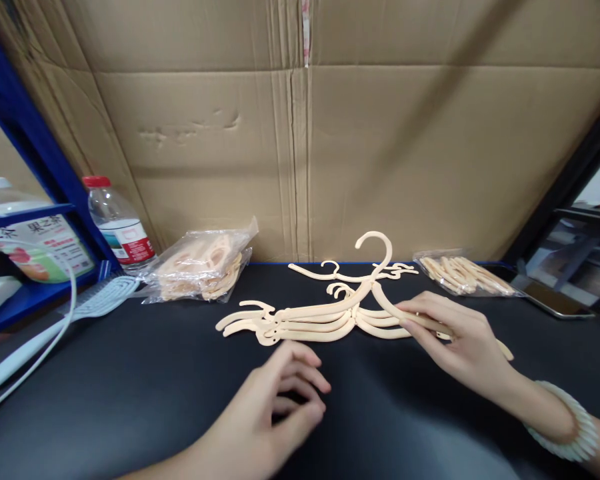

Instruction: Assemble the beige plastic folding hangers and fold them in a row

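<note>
A beige folding hanger [325,309] is raised over the table, its hook pointing up. My right hand [457,333] pinches its right arm between thumb and fingers. Below it, several similar beige hangers [315,335] lie stacked on the black table. My left hand [285,407] is just in front of the stack, fingers curled but apart, with nothing in it. Another beige hanger [310,272] lies farther back, partly hidden behind the raised one.
Plastic bags of beige parts lie at the back left [200,263] and back right [465,273]. A red-capped bottle [125,230], a pale hairbrush [100,300] and a white cable [67,313] are on the left. Cardboard [205,160] stands behind the table [145,400].
</note>
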Tool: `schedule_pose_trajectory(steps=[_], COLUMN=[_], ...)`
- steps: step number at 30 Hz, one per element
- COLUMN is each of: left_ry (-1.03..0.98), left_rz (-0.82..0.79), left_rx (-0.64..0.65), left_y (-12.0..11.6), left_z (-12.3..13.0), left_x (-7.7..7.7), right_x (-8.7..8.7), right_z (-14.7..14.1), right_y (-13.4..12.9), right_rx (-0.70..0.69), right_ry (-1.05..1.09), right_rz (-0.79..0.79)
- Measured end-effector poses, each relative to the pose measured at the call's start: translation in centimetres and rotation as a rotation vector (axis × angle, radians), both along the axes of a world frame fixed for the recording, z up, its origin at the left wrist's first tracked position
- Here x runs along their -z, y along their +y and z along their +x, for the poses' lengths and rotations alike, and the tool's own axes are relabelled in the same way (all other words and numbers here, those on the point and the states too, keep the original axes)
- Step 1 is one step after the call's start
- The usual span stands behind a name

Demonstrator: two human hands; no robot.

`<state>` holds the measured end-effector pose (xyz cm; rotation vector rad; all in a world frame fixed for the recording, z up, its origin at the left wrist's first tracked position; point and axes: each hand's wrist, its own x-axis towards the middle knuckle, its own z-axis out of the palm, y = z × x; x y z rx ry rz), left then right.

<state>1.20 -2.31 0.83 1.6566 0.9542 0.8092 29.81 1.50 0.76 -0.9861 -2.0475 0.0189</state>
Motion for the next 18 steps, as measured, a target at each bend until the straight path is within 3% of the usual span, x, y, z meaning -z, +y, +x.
schedule_pose_trajectory(steps=[3, 6, 11, 18], left_ry=[0.319, 0.62, 0.793, 0.734], left_rz=[0.477, 0.673, 0.726, 0.679], left_rx=[0.265, 0.3, 0.216, 0.173], left_y=[-1.1, -1.6, -1.6, -1.5], left_z=[0.0, -0.1, -0.2, -0.5], left_x=[-0.8, -1.9, -1.8, -1.2], right_x=[0.1, 0.3, 0.3, 0.1], right_z=[0.1, 0.1, 0.2, 0.1], right_y=[0.2, 0.3, 0.5, 0.6], right_rx=[-0.047, -0.058, -0.047, -0.049], right_ry=[-0.073, -0.152, -0.266, -0.373], right_rz=[-0.068, -0.165, -0.256, -0.249])
